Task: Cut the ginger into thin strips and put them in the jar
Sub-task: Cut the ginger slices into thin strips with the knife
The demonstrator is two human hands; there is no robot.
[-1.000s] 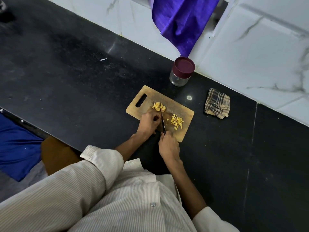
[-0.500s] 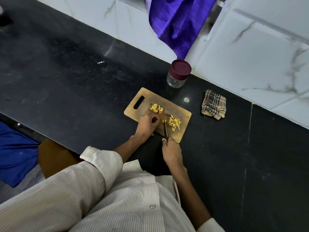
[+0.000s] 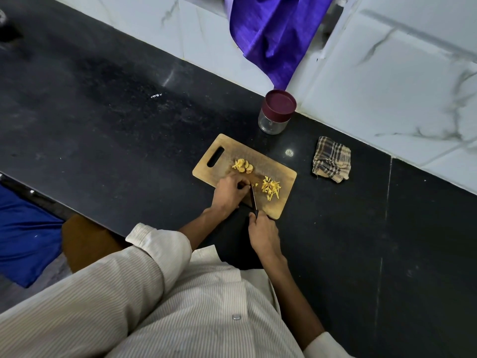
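Mid-cutting, on the wooden board [image 3: 281,177]. Left hand [image 3: 229,192] with fingers curled down, pinning a small ginger piece against the board to keep it steady; the piece itself mostly hidden. Right hand [image 3: 263,233] clenched around the handle of the knife [image 3: 253,197], blade just beside the left fingertips. Cut strips [image 3: 271,188] heaped at 3 o'clock of the blade, away from the edge. Uncut slices [image 3: 242,166] waiting at 12 o'clock. Jar [image 3: 276,112] at 1 o'clock beyond the board, lid on, not yet filled.
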